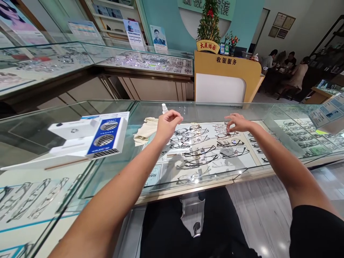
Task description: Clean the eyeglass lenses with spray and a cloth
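My left hand [168, 123] is over the glass counter [145, 111], fingers loosely bent and pointing right, with no object visible in them. A small white-capped bottle [164, 108] shows just behind it; its lower part is hidden by the hand. A crumpled cream cloth [146, 130] lies to the left of that hand. My right hand [238, 123] hovers above the counter with fingers apart, holding nothing. Beneath the glass, between and in front of both hands, are several pairs of eyeglasses [200, 152] on a white tray.
A white and blue box [107, 134] lies on the counter at left. More eyeglasses [37, 197] are in the left case, and a tilted sign [329, 113] stands at right. Beyond are another display case [150, 62], a wooden cashier desk [227, 77] and seated people [291, 70].
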`<action>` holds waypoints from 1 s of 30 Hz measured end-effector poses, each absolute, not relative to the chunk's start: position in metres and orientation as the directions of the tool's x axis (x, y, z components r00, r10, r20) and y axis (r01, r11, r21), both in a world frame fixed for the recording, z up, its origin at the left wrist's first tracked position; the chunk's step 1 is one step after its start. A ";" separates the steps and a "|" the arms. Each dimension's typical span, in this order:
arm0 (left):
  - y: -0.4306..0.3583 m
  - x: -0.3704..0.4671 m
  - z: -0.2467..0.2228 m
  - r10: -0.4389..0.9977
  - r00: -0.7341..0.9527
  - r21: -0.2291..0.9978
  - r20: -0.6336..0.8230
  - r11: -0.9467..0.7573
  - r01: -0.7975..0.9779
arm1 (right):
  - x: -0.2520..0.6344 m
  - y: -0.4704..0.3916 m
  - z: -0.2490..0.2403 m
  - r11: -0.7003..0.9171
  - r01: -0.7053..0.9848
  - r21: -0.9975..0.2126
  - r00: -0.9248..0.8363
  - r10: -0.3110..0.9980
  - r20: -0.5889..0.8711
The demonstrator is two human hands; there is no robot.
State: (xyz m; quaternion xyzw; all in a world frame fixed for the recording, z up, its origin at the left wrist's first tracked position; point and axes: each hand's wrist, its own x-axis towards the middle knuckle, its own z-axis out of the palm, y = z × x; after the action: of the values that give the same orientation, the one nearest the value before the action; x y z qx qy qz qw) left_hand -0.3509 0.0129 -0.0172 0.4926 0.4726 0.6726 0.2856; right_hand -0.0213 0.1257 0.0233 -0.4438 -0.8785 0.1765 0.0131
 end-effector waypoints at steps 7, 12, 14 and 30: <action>0.012 -0.350 -0.017 0.857 -0.344 0.922 0.384 -0.377 0.090 | -0.028 0.128 0.017 0.533 0.795 -0.291 -0.589 0.792 -0.159; 0.010 -0.349 -0.013 0.867 -0.344 0.932 0.360 -0.347 0.102 | -0.031 0.126 0.020 0.539 0.809 -0.235 -0.585 0.780 -0.224; 0.010 -0.348 -0.011 0.868 -0.345 0.934 0.357 -0.345 0.098 | -0.032 0.125 0.022 0.547 0.811 -0.210 -0.584 0.778 -0.232; 0.011 -0.349 -0.011 0.856 -0.337 0.917 0.393 -0.389 0.082 | -0.044 0.121 0.020 0.510 0.860 -0.011 -0.510 0.860 0.002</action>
State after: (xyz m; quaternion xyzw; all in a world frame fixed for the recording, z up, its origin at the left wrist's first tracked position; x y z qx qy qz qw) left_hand -0.3486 0.0106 -0.0113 0.4978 0.4708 0.6684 0.2893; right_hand -0.0443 0.1214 0.0201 -0.4951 -0.8688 0.0043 0.0036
